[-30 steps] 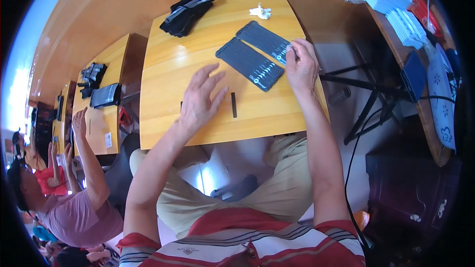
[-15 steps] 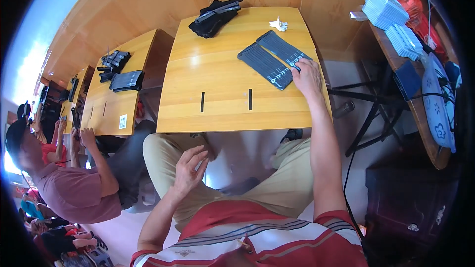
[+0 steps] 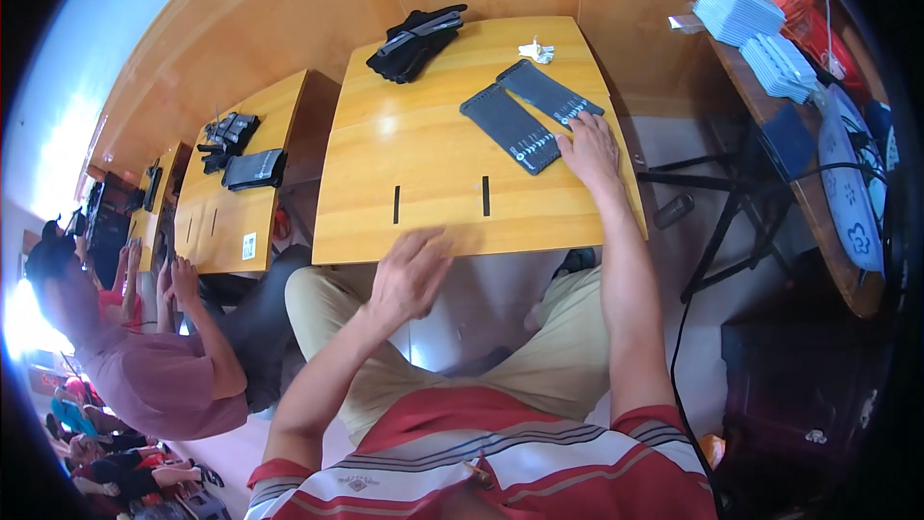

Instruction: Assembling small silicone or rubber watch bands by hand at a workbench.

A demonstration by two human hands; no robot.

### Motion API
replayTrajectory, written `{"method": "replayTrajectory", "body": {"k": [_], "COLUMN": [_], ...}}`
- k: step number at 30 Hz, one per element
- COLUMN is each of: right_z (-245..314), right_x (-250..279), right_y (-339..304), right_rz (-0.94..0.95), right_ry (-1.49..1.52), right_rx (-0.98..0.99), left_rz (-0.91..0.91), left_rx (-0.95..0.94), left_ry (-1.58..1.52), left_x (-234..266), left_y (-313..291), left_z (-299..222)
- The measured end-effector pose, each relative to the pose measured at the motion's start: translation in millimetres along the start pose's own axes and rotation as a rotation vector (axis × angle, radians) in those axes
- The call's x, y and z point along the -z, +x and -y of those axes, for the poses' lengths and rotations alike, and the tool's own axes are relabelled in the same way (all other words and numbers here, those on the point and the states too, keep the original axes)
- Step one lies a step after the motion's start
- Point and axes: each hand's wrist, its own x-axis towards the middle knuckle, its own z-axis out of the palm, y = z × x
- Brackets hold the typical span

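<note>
Dark strip (image 3: 552, 93) under rt hand (image 3: 589, 146), lft hand (image 3: 409, 274) raised since.

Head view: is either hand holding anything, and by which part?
Nothing is held. Right hand rests flat at the dark tool strips' near ends; left hand is empty.

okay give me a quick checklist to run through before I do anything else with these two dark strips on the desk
1. Right hand in contact with the strips: ok, its fingers rest on the near ends of the two dark strips.
2. Left hand ready on the desk: not ok, it is open and blurred at the near edge of the wooden desk, holding nothing.
3. Strips lying flat, side by side: ok.
4. Firm grip on a strip: cannot tell, the fingertips hide the contact.
5. Small white object away from the strips: ok, it lies apart near the far edge.
6. Black gloves out of the way: ok, far left corner.
</note>
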Motion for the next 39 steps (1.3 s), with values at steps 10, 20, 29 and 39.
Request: {"method": "replayTrajectory", "body": {"k": [10,20,29,39], "right_z": [0.2,9.2,9.9,24.3], "right_x": [8.9,37.9,51.3,34.8], "right_y": [14.6,50.8,52.7,50.9], "right_rz": [-0.042,0.246,0.31,-0.223], "right_ry": [0.129,0.026,0.193,0.646], "right_rx": [-0.024,-0.336,-0.415,-0.129], "left_rz": [0.177,0.13,0.084,0.075], "left_rx": [-0.037,-0.023,-0.015,-0.001], "left_ry": [0.104,0.154,0.1,0.137], "left_x": [-103.6,-122.5,-125.9,-129.5], "left_y": [181.7,197.6,194.1,192.3], "left_z": [93.6,102.1,107.2,104.6]}}
